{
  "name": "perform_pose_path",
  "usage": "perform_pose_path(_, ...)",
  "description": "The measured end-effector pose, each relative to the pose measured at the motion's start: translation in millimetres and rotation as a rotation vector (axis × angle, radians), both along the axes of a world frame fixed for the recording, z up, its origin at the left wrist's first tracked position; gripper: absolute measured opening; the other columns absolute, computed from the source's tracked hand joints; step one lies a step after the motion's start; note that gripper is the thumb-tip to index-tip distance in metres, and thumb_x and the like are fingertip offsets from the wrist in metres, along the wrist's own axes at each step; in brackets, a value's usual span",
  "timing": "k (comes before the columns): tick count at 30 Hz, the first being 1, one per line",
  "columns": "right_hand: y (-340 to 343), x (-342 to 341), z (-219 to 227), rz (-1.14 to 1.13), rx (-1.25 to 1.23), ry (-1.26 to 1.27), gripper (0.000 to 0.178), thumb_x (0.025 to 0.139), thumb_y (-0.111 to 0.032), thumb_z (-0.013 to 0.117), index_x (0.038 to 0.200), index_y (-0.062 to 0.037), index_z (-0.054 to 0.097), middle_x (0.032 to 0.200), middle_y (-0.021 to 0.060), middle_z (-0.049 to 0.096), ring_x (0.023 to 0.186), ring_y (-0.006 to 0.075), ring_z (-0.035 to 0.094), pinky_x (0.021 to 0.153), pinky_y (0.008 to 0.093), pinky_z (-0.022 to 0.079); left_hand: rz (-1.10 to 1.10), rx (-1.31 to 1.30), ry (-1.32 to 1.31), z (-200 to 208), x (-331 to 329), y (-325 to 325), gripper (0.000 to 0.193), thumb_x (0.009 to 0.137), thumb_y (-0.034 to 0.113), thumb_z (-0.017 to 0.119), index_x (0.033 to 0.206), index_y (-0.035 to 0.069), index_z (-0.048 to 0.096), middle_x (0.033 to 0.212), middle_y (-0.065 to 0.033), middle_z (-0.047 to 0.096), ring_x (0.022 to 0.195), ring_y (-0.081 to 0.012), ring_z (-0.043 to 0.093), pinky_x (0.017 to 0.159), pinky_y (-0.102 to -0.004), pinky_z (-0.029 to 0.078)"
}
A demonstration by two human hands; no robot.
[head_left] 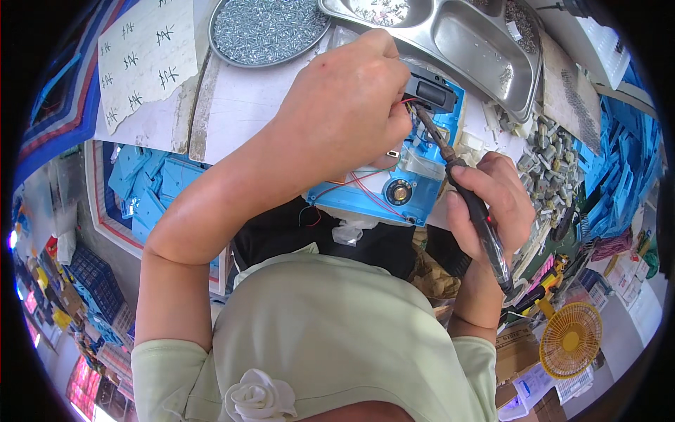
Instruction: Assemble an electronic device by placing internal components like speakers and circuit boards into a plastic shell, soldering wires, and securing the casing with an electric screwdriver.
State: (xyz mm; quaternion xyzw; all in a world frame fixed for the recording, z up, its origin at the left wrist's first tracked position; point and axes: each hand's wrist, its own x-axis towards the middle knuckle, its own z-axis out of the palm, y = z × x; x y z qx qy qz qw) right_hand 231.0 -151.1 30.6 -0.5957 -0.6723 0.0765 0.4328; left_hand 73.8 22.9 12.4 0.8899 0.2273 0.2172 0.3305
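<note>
My right hand [503,200] is wrapped round the dark handle of a soldering iron [478,214], which has a small red light on it. The iron's tip points up and left, close to my left hand [351,105]. That hand is closed in a pinch over a blue plastic housing [425,193], and what its fingertips hold is hidden. Thin red wires show by the fingers. In the housing sit a round speaker [399,191], several loose wires and a strip of clear tape [422,167]. A dark grey rectangular part [432,93] lies at its far end.
Beyond my hands stand a round metal tray [271,32] of small screws and a steel compartment tray [485,53]. Small metal parts [552,158] are heaped on the right, with blue plastic pieces [619,169] behind. More blue pieces [151,183] fill a box at left. A yellow fan [571,340] stands lower right.
</note>
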Motion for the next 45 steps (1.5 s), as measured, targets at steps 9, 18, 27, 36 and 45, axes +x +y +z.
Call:
perform_pose_path(9,-2,2,0,0.001,0.008,0.006,0.033,0.068,0.0,0.078,0.101,-0.0017,0.072,0.065,0.0072,0.054,0.056,0.0256,0.05,0.057,0.0365,0.041,-0.007,0.018,0.006,1,0,1,0.014,0.075,0.007,0.07,0.073,-0.001,0.059,0.086,-0.0127,0.059,0.077,-0.0324,0.063,0.071,-0.0411,0.052)
perform_pose_path(18,-6,2,2,-0.006,0.005,0.011,0.034,0.068,0.001,0.078,0.102,-0.0017,0.071,0.065,0.0072,0.055,0.056,0.0254,0.051,0.058,0.0361,0.042,-0.012,-0.002,0.029,2,-1,1,0.013,0.076,0.006,0.07,0.073,-0.001,0.06,0.085,-0.0121,0.058,0.077,-0.0312,0.063,0.07,-0.0399,0.052)
perform_pose_path(27,-9,1,3,-0.011,0.001,0.01,0.034,0.07,-0.001,0.077,0.103,-0.0035,0.071,0.066,0.0068,0.055,0.057,0.0254,0.052,0.058,0.0367,0.043,-0.024,-0.028,0.041,4,-2,2,0.013,0.076,0.007,0.071,0.074,-0.001,0.061,0.086,-0.0112,0.058,0.077,-0.0296,0.062,0.069,-0.0386,0.051)
perform_pose_path(36,-16,1,7,-0.03,0.006,0.016,0.032,0.073,-0.001,0.076,0.104,-0.0036,0.071,0.067,0.0069,0.057,0.056,0.0256,0.053,0.059,0.0366,0.044,-0.034,-0.036,-0.005,1,-5,1,0.014,0.076,0.007,0.073,0.076,-0.001,0.062,0.086,-0.0097,0.057,0.075,-0.0265,0.061,0.067,-0.0362,0.051)
perform_pose_path(45,-44,10,6,-0.188,0.125,0.156,0.03,0.08,-0.001,0.074,0.108,0.0052,0.066,0.076,0.0139,0.062,0.066,0.0245,0.055,0.063,0.0356,0.045,-0.25,0.015,-0.042,21,-16,-19,0.015,0.081,0.007,0.076,0.09,0.004,0.066,0.096,-0.0068,0.06,0.078,-0.0241,0.065,0.061,-0.0344,0.051)
